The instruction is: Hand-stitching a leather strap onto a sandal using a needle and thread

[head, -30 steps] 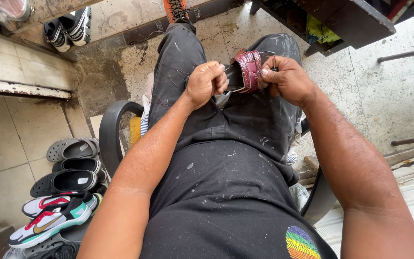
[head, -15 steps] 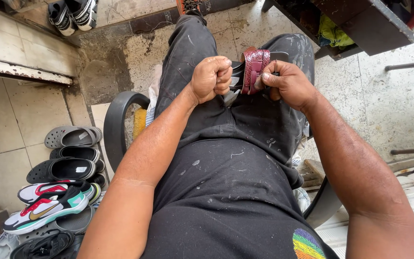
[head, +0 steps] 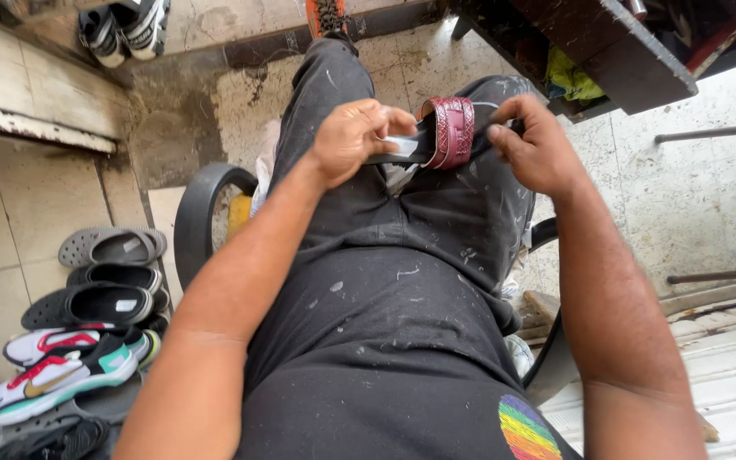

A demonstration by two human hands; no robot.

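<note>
I sit in a black chair and hold a flat sandal over my knees. The sandal has a dark sole and a woven maroon strap. My left hand grips the sole's near end, fingers curled around it. My right hand pinches the other end just past the strap. A thin pale thread runs from the strap toward my right hand. My legs in paint-flecked black trousers lie under the sandal.
Several shoes lie on the floor at the left: grey and black clogs and white, red and teal sneakers. More sneakers sit on a ledge at top left. A dark workbench juts in at top right.
The sandal has turned flatter, its sole now lying level between my hands, and my hands have spread slightly apart. My head has tilted, shifting the view a little.
</note>
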